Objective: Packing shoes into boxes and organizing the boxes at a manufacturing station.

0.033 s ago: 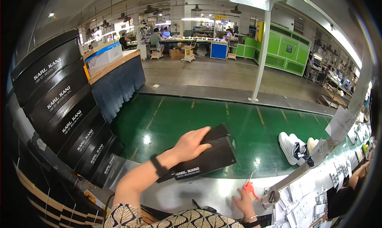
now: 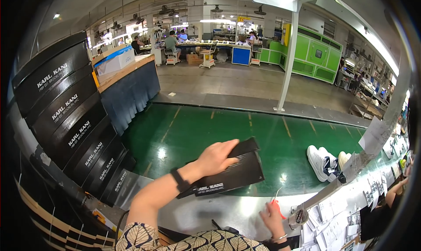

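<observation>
Belt (image 2: 210, 132): green, carrying white shoes (image 2: 322, 161). Box stack (image 2: 74, 119) stands at left. Left hand (image 2: 217, 157) clasps a black box (image 2: 232, 174) over the near belt edge, likely mid-placement; next, lower it level. Right hand (image 2: 272, 218) pinches a red tool (image 2: 277, 206).

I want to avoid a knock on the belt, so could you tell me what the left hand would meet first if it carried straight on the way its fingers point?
The left hand lies on the black box, fingers toward the right. Straight on, past the box's end, only the green belt shows until the white sneakers. They look likeliest first, though depth is unclear.
</observation>
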`<state>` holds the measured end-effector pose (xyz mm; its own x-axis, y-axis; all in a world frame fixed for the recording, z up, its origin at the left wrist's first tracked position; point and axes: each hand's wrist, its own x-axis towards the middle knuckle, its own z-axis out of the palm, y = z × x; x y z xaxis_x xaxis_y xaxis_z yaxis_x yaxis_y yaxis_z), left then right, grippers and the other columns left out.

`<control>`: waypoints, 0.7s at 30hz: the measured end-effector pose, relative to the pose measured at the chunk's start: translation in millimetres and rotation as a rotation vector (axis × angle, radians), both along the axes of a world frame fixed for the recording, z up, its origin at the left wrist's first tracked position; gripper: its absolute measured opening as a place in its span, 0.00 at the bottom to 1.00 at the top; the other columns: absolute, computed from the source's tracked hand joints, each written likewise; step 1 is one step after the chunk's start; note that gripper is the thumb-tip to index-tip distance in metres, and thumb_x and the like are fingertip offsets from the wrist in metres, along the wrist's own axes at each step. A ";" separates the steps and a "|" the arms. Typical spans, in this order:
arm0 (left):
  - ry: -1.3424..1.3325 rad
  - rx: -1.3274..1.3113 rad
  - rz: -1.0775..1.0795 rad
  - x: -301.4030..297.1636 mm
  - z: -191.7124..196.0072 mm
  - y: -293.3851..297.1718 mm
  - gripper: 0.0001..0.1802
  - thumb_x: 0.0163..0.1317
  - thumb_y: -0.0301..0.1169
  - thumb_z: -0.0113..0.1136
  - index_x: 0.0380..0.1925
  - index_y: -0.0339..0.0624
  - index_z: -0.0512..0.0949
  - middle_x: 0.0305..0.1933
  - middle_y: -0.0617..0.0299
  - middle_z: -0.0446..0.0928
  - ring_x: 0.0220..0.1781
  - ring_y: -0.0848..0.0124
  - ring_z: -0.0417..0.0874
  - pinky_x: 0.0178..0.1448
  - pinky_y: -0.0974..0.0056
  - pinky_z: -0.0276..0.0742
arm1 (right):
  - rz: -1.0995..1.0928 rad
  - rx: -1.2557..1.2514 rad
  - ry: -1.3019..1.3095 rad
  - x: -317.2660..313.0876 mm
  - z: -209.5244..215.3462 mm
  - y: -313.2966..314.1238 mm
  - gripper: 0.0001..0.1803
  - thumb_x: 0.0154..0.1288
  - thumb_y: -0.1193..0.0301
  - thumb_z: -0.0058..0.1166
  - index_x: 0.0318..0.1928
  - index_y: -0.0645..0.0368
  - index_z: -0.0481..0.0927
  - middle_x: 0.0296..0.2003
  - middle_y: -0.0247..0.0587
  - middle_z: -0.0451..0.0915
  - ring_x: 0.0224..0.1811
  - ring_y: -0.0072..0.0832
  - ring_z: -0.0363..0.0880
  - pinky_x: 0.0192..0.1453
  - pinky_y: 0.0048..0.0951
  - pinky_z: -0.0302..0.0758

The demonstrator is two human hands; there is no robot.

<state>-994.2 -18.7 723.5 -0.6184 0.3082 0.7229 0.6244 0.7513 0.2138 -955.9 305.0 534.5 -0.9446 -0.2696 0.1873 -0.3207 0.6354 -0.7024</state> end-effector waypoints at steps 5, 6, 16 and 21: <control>-0.217 -0.166 -0.117 -43.8 3.2 47.7 0.30 0.54 0.39 0.60 0.55 0.35 0.65 0.52 0.50 0.73 0.49 0.56 0.76 0.51 0.57 0.68 | -0.118 -0.211 0.405 -38.9 121.5 -5.3 0.20 0.51 0.75 0.56 0.47 0.66 0.72 0.50 0.56 0.72 0.54 0.47 0.70 0.58 0.37 0.66; -0.267 -0.187 -0.107 -50.2 4.2 56.8 0.30 0.55 0.40 0.59 0.55 0.38 0.65 0.52 0.51 0.73 0.51 0.59 0.75 0.53 0.57 0.67 | -0.144 -0.239 0.431 -42.0 146.0 -6.5 0.20 0.52 0.76 0.55 0.48 0.66 0.72 0.50 0.57 0.72 0.55 0.47 0.70 0.59 0.38 0.65; -0.252 -0.125 0.175 -89.5 -3.6 102.0 0.26 0.56 0.41 0.56 0.54 0.45 0.69 0.46 0.59 0.76 0.49 0.61 0.75 0.50 0.54 0.66 | -0.113 -0.049 0.635 -130.4 224.4 -68.3 0.20 0.56 0.69 0.55 0.50 0.62 0.73 0.54 0.56 0.69 0.56 0.49 0.68 0.59 0.41 0.66; -0.234 -0.056 0.119 -95.0 -5.8 88.8 0.16 0.54 0.40 0.55 0.37 0.42 0.74 0.37 0.57 0.77 0.43 0.60 0.76 0.45 0.56 0.68 | -0.074 0.202 0.640 -180.9 190.6 -104.6 0.16 0.62 0.61 0.46 0.46 0.55 0.75 0.51 0.48 0.73 0.53 0.45 0.71 0.49 0.45 0.70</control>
<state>-1089.2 70.0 717.7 -0.8009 0.2593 0.5398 0.4696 0.8312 0.2976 -1136.8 200.4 725.0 -0.6815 -0.2970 0.6688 -0.5848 0.7704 -0.2538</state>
